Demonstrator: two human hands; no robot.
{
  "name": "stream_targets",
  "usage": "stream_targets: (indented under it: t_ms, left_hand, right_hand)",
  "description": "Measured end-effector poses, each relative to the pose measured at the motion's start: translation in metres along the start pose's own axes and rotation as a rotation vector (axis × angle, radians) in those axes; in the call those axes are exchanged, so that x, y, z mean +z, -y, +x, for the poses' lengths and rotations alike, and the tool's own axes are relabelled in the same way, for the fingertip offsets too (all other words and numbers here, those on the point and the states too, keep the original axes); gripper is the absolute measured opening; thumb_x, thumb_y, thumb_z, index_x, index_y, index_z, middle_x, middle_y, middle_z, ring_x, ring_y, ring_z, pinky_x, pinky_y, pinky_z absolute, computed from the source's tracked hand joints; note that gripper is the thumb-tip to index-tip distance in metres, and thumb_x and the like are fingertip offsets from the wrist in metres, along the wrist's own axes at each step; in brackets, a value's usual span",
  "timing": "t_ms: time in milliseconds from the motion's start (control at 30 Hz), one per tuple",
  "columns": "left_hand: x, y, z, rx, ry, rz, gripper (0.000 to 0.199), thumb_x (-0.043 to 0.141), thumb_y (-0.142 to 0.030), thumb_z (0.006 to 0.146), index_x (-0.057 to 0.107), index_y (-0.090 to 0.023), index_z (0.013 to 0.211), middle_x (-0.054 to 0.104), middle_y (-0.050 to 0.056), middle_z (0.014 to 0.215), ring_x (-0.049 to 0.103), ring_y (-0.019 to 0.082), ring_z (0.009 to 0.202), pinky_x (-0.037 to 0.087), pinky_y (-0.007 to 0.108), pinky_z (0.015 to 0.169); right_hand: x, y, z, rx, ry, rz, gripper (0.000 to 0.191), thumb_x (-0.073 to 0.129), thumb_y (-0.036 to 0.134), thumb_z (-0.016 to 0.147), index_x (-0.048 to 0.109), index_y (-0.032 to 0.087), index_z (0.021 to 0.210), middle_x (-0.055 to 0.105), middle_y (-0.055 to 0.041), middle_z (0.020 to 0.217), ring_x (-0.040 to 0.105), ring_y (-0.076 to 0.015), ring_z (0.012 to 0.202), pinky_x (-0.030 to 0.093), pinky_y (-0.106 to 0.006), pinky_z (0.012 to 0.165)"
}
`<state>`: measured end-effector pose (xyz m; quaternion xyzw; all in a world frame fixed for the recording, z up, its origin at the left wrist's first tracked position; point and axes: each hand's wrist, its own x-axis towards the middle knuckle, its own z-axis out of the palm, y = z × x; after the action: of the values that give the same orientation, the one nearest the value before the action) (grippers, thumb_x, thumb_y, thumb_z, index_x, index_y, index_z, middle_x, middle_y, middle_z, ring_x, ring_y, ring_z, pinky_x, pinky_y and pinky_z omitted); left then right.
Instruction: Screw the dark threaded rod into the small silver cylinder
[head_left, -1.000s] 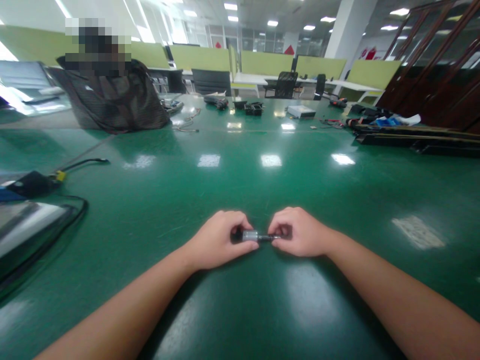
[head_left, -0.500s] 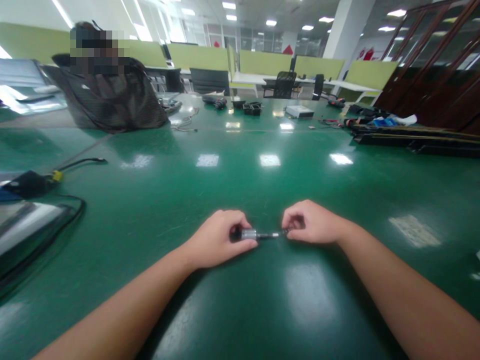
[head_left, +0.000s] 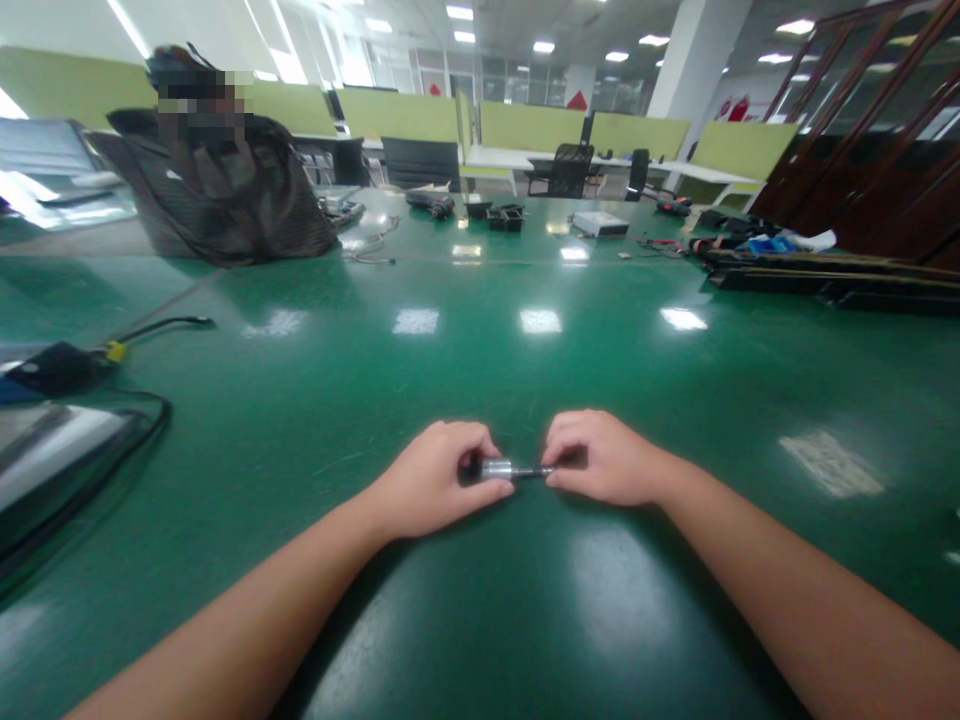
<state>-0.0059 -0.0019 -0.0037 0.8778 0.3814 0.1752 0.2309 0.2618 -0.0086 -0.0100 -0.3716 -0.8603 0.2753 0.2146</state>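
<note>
My left hand (head_left: 431, 482) is closed around the handle of a screwdriver (head_left: 497, 469), which has a clear, silvery collar and a thin dark shaft. It lies level, low over the green tabletop, with its shaft pointing right. Thumb and fingertips of my right hand (head_left: 611, 462) pinch at the far end of the shaft and cover its tip. A small dark piece, which looks like a screwdriver bit, is mostly hidden between those fingertips. Most of the handle is out of sight inside my left palm.
Left on the green table (head_left: 337, 380) are a black cable (head_left: 161, 420) and a dark adapter (head_left: 56, 368). A large dark bag (head_left: 225, 205) stands behind. Farther back lie a silver box (head_left: 598, 224) and black parts (head_left: 505, 217); long black strips (head_left: 840, 280) lie right.
My right hand has moved left, bringing its pinched fingertips onto the end of the shaft, which showed bare before. The left hand and screwdriver have stayed in place.
</note>
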Motion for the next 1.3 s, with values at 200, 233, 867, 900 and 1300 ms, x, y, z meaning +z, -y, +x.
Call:
stream_targets:
  t_ms: [200, 233, 867, 900, 1300]
  left_hand:
    - [0.001, 0.001, 0.001, 0.011, 0.0, -0.018, 0.025, 0.078, -0.043, 0.081, 0.069, -0.021, 0.09, 0.069, -0.001, 0.083, 0.062, 0.016, 0.074, 0.041, 0.029, 0.071]
    - [0.001, 0.001, 0.001, 0.014, 0.0, -0.02, 0.025, 0.079, -0.042, 0.08, 0.069, -0.021, 0.09, 0.069, -0.001, 0.084, 0.062, 0.017, 0.074, 0.041, 0.029, 0.071]
    - [0.001, 0.0, 0.002, 0.018, -0.005, 0.019, 0.025, 0.08, -0.041, 0.078, 0.068, -0.022, 0.091, 0.071, -0.001, 0.085, 0.065, 0.018, 0.077, 0.043, 0.03, 0.075]
    - [0.001, 0.0, 0.002, 0.022, -0.004, 0.018, 0.025, 0.08, -0.041, 0.078, 0.068, -0.022, 0.091, 0.071, -0.001, 0.085, 0.065, 0.018, 0.077, 0.043, 0.03, 0.074]
    - [0.0, -0.001, 0.003, 0.028, 0.001, 0.024, 0.024, 0.079, -0.04, 0.079, 0.068, -0.021, 0.089, 0.071, -0.001, 0.084, 0.065, 0.018, 0.076, 0.042, 0.029, 0.073]
  right_hand:
    - [0.019, 0.006, 0.008, -0.036, -0.06, -0.042, 0.008, 0.076, 0.025, 0.084, 0.077, 0.019, 0.09, 0.073, -0.0026, 0.085, 0.065, -0.0165, 0.081, 0.045, -0.03, 0.078]
    - [0.021, 0.008, 0.008, -0.048, -0.071, -0.032, 0.008, 0.076, 0.025, 0.084, 0.077, 0.019, 0.09, 0.073, -0.0024, 0.084, 0.065, -0.0165, 0.08, 0.045, -0.03, 0.079]
    - [0.024, 0.012, 0.009, -0.092, -0.115, 0.007, 0.01, 0.074, 0.018, 0.083, 0.077, 0.019, 0.092, 0.075, -0.0028, 0.086, 0.065, -0.016, 0.077, 0.047, -0.028, 0.075]
    - [0.024, 0.012, 0.009, -0.105, -0.112, 0.005, 0.01, 0.074, 0.018, 0.083, 0.077, 0.019, 0.093, 0.075, -0.0033, 0.087, 0.066, -0.0165, 0.078, 0.047, -0.029, 0.076]
    - [0.026, 0.011, 0.007, -0.139, -0.106, -0.095, 0.011, 0.072, 0.019, 0.085, 0.076, 0.021, 0.096, 0.077, -0.0029, 0.091, 0.068, -0.0181, 0.084, 0.045, -0.032, 0.081]
